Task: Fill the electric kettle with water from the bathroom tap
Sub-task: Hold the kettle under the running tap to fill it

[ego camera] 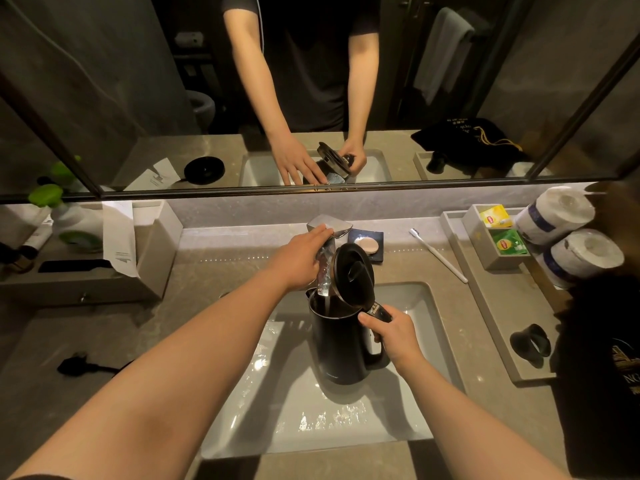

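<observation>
A person's right hand [393,332] clasps the handle of a black cylindrical electric kettle [341,344], held over the white rectangular basin [426,320] with its hinged lid [353,273] open so the stream lands inside. The left hand [303,259] rests on the chrome tap lever [329,225], apparently ready to shut off the flow.

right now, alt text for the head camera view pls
A right hand holds a black electric kettle, lid open, in a white sink under a running tap, which the left hand touches. A toothbrush lies on the counter.
</observation>
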Demonstrator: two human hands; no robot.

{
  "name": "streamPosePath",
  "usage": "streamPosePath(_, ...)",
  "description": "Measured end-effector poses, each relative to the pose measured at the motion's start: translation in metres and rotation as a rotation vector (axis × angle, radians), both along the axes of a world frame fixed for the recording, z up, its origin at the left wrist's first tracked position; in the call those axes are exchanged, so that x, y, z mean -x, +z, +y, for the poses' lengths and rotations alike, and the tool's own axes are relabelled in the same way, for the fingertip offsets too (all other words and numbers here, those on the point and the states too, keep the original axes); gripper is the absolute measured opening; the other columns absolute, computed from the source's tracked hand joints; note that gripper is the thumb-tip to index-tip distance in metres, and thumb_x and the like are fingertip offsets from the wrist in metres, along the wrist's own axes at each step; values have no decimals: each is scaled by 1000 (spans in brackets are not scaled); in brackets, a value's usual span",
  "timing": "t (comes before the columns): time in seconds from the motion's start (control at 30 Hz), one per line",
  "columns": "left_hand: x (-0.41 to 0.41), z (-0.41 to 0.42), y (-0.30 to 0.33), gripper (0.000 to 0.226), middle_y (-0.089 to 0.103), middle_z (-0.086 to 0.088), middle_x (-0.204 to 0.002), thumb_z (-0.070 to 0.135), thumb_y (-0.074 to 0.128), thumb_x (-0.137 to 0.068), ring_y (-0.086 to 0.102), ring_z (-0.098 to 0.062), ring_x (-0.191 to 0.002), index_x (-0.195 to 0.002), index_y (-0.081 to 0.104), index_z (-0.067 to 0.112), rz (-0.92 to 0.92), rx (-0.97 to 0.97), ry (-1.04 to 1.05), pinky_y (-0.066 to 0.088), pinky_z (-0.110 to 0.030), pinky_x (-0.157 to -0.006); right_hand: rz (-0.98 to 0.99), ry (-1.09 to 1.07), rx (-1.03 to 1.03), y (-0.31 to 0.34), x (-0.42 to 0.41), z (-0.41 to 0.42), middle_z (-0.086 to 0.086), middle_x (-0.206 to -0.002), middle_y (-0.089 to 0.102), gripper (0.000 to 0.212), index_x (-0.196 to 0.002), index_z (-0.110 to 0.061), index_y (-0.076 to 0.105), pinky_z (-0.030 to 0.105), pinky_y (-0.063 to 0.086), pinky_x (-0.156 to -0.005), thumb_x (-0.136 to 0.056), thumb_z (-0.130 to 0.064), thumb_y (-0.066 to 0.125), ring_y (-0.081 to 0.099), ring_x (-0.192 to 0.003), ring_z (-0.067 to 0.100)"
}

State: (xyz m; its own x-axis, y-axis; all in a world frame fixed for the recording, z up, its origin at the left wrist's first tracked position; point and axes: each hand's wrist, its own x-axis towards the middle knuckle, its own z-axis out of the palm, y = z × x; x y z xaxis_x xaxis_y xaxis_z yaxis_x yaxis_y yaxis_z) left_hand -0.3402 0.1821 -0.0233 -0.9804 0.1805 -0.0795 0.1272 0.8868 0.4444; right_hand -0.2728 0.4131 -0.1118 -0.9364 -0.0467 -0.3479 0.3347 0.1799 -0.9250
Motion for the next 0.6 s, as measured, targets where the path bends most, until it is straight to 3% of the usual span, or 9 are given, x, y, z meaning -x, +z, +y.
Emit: streamPosePath(0.6,0,1,1,66,24,2,-161,10,49,-92,30,-25,-143,-151,24,27,-19,0,-8,34,-47,-112,3,-19,-20,-1,-1,1,-13,-48,60,19,-67,-21,65,31,45,-55,-74,-24,82,53,-55,19)
